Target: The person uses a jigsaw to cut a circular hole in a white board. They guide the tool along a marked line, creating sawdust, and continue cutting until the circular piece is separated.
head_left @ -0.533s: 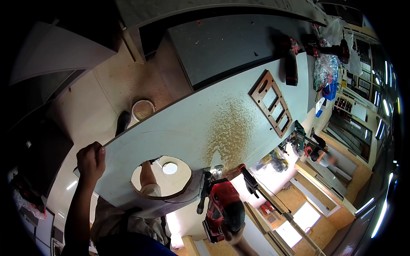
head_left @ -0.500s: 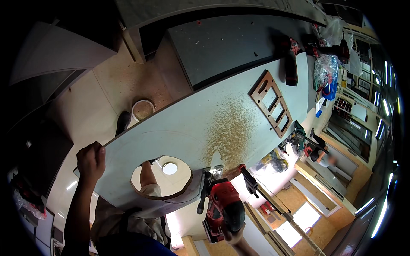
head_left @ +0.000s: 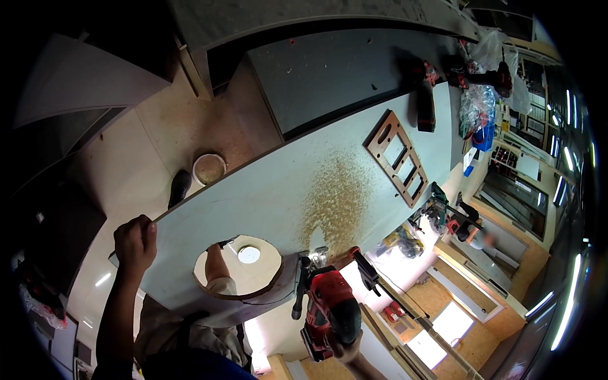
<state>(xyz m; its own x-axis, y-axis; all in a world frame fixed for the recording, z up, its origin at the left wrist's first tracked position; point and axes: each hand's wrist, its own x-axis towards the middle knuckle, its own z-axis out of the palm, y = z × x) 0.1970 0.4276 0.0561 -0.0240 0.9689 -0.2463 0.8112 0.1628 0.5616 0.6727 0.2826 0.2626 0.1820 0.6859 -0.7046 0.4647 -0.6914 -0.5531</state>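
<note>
I had my remote left grip (head_left: 135, 246) clamped on the pale panel (head_left: 266, 199) at its left edge, presumably steadying it. Past the round hole (head_left: 240, 268), the right grip (head_left: 346, 348) clamped the red power tool (head_left: 331, 296) at the near edge, likely for control.

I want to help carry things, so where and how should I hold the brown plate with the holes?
Probably by the long rounded slot near one end, coming from the picture's left. The brown plate lies flat on the pale panel, so fingertips could hook into that handle-like slot, thumb over the nearby edge.
</note>
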